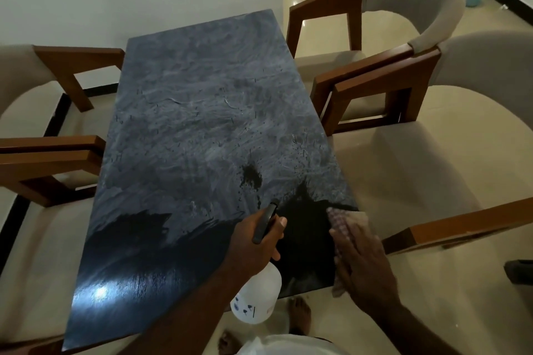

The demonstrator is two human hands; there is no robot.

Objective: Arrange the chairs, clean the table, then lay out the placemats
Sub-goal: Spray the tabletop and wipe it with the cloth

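- While the left hand grips the spray bottle over the table's near edge, overspray could wet the right-side chair.
- Right hand, flat and open, presses the cloth at the near right corner; it may slip off.

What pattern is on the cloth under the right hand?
The cloth shows a small checked pattern in reddish and pale tones, seen beyond the fingers of the right hand in the head view.
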